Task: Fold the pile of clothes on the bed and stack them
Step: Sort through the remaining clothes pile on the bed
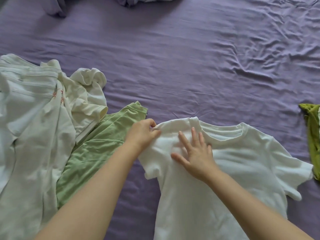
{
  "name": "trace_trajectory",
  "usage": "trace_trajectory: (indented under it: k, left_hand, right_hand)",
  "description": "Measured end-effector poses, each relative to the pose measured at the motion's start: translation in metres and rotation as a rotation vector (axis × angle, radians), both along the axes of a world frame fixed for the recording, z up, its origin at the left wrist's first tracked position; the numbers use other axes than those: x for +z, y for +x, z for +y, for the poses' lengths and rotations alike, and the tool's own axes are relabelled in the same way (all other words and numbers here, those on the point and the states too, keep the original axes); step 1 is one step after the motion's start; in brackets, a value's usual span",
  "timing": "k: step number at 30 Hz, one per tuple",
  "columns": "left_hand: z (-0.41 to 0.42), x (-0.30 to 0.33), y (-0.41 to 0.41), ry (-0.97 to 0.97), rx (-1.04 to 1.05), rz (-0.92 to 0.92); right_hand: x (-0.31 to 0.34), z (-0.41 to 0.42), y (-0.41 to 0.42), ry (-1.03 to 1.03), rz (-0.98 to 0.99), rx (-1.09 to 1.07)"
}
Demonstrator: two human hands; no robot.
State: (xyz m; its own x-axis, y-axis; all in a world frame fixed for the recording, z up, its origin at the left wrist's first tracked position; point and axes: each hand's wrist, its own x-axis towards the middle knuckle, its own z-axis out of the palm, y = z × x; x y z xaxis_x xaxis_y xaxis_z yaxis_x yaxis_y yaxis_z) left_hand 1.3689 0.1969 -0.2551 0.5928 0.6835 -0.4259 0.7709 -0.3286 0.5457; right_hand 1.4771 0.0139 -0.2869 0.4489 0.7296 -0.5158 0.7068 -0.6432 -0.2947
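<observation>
Left hand: my left hand (144, 130) was pinching the folded-in shoulder edge of the white T-shirt (233, 170), fingers curled round a ridge of the cloth near the collar side.
Right hand: my right hand (195, 151) lay flat on the shirt's chest just beside the left hand, fingers straight and spread, pressing the cloth down and grasping nothing.
White T-shirt: it was spread front-up on the bed in front of me, round neckline (225, 130) towards the far side, its left shoulder turned in over the body, the other sleeve (294, 172) lying out flat to the right.
Green T-shirt: a light green T-shirt (97, 149) lay crumpled just left of the white one, under my left forearm, one hemmed sleeve pointing towards the far side.
Cream T-shirt: a cream T-shirt (86, 103) was bunched on top of the green one's far edge.
Pale garment: a large pale garment (29, 135) with reddish lettering covered the left of the pile and overlapped the green shirt.
Olive cloth: an olive-green cloth (313, 132) sat at the right edge, touching the white shirt's spread sleeve; I could not tell what garment it was.
Bed: the purple sheet (190, 58) was wrinkled, most of all on the far right.
Far edge: grey-purple bedding (131, 0) was heaped at the top, only partly in view.
</observation>
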Motion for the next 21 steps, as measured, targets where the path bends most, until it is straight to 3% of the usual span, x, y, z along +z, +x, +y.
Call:
trace_trajectory:
  k: [3, 6, 12, 16, 21]
  left_hand:
    - [0.006, -0.007, -0.011, 0.098, 0.042, 0.167]
    - [0.000, -0.019, -0.029, 0.119, 0.086, 0.148]
    - [-0.030, -0.019, -0.055, -0.142, 0.388, -0.042]
    - [-0.048, -0.019, -0.055, -0.533, 0.661, -0.310]
    - [-0.060, -0.027, -0.052, -0.626, 0.660, -0.342]
  right_hand:
    - [-0.015, 0.007, -0.012, -0.097, -0.124, 0.073]
    - [-0.021, 0.025, -0.013, -0.176, -0.172, 0.040]
    - [-0.012, 0.003, -0.037, -0.009, -0.252, 0.154]
    - [-0.015, 0.017, -0.044, -0.067, -0.192, 0.202]
    - [-0.009, 0.062, -0.013, -0.144, -0.058, 0.107]
